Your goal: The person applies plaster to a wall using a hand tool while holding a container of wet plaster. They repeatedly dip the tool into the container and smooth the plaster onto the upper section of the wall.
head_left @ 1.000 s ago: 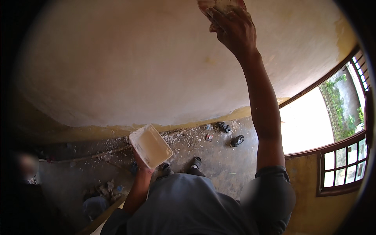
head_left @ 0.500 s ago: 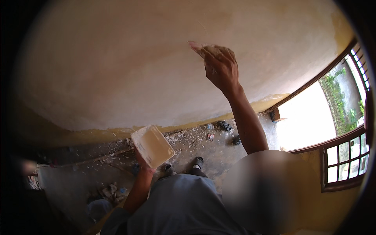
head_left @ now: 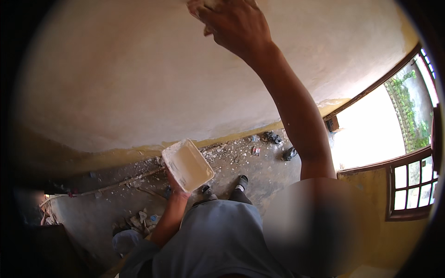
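In the head view we see our right hand (head_left: 236, 28) raised high against the pale plastered wall (head_left: 116, 78), its fingers curled together around a small flat tool (head_left: 197, 5) whose pale edge pokes out at the top rim of the picture; most of that tool is hidden, so we cannot tell its full shape. The wall surface looks smooth and matte, cream in tone, turning to a rougher yellow band (head_left: 139, 150) where it meets the floor. Lower down, our left hand (head_left: 175, 185) grips from beneath a rectangular tray (head_left: 187, 164), fingers clamped on its underside; the tray is shallow with rounded corners, coated inside with whitish, pasty material, and tilted toward us. It sits well below the right hand, in front of our grey shirt (head_left: 218, 241). The concrete floor (head_left: 259, 171) is gritty and strewn with pale crumbs and small scraps. At the right, a wooden-framed window (head_left: 410, 185) with small square panes stands beside a bright opening (head_left: 371, 134).
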Demonstrator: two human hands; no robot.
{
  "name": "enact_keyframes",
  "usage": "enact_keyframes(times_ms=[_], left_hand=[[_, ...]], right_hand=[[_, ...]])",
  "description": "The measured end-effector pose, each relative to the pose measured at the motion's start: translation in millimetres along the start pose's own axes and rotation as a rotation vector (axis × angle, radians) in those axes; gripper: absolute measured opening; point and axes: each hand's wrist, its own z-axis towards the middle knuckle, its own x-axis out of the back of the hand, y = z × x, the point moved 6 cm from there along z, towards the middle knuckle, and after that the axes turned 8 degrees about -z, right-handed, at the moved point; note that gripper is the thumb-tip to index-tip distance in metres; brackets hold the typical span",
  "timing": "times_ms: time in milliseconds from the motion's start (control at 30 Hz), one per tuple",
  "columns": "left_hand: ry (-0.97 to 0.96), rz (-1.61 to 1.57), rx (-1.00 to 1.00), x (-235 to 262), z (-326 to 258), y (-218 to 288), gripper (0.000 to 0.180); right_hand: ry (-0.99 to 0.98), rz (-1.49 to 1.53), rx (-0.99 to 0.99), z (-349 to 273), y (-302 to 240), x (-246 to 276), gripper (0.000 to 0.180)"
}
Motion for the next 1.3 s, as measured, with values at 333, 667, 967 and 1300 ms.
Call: enact_keyframes(times_ms=[333,667,967,1300], left_hand=[[-0.060,-0.022,0.094,9,0,-5,0.060],[0.005,-0.053,0.114,18,-1,-11,0.057],[-0.006,0.026,0.013,-15,2,-30,0.060],[-0.106,0.024,0.047,-17,15,-51,0.062]], right_hand=[[-0.382,-0.019,-0.140,-221,-27,-62,0.058],[0.090,-0.232,-0.737,-216,123,26,0.041],[-0.097,-0.065,-0.682,-254,61,-31,0.040],[0.264,0.073,-1.684,-219,179,3,0.031]])
